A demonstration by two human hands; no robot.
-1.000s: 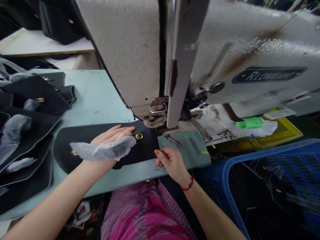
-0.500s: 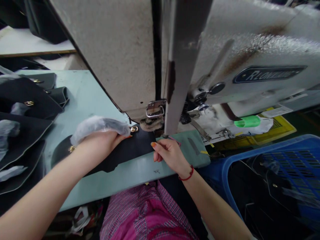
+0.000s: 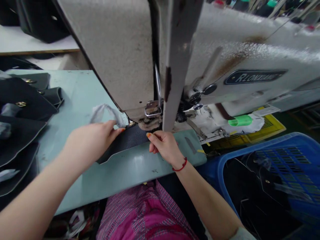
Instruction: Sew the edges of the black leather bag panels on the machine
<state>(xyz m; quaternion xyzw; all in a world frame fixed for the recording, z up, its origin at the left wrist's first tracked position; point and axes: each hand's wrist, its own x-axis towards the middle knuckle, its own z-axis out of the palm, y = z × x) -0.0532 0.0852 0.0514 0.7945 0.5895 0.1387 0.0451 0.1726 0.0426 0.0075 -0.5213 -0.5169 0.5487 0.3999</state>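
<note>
"Where was the work?"

"A black bag flap (image 3: 127, 140) lay on the pale green table (image 3: 75, 93), in the middle of the frame, just under the foot of the sewing machine (image 3: 107, 56). Only a narrow strip showed between the hands."

"And the left hand (image 3: 91, 141)?"

"Open, fingers spread, its fingertips (image 3: 117, 131) at the flap, beside a crumpled plastic sheet (image 3: 106, 115)."

"The right hand (image 3: 163, 146)?"

"Loosely curled against the flap near the machine. I couldn't tell whether it pinched anything. A red bracelet (image 3: 180, 166) circled that wrist."

"What else was there?"

"More black flaps (image 3: 22, 100) lay piled at far left, and a blue basket (image 3: 250, 141) sat lower right."
</note>
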